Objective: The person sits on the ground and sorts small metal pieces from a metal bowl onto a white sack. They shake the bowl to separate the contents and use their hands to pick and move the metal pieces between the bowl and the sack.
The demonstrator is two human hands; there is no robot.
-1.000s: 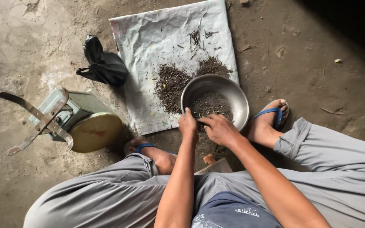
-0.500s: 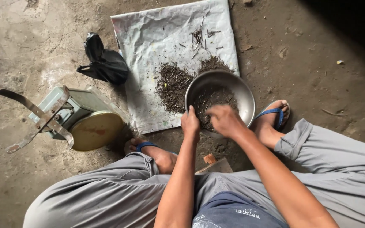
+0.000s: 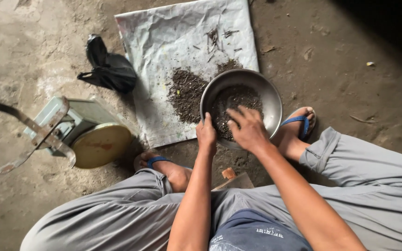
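At the far left, at about nine o'clock in the head view, a pale green weighing scale (image 3: 77, 132) with a round yellowed dial is seen tipped on its side on the dirt floor (image 3: 359, 79), a bent metal bracket jutting from it. Just above, toward ten o'clock, a crumpled black plastic bag (image 3: 110, 69) lies beside the edge of a creased grey sheet (image 3: 173, 42). The sheet is spread flat toward twelve o'clock, and a loose heap of dark dried bits (image 3: 187, 93) rests on its lower half, with a few thin stems scattered higher up.

At the centre, a round metal bowl (image 3: 268, 97) sits partly on the sheet's lower right corner, dark bits held inside it. Its near rim, at the bowl's seven o'clock, is gripped by the left hand (image 3: 206, 135), the fingers curled around the edge. The right hand (image 3: 248, 130) is laid over the bowl's six o'clock side, its fingers spread loosely and reaching down into the dark bits; whether any are pinched cannot be told.

Grey trouser legs and feet in blue-strapped sandals (image 3: 298, 123) are seen on both sides of the bowl.
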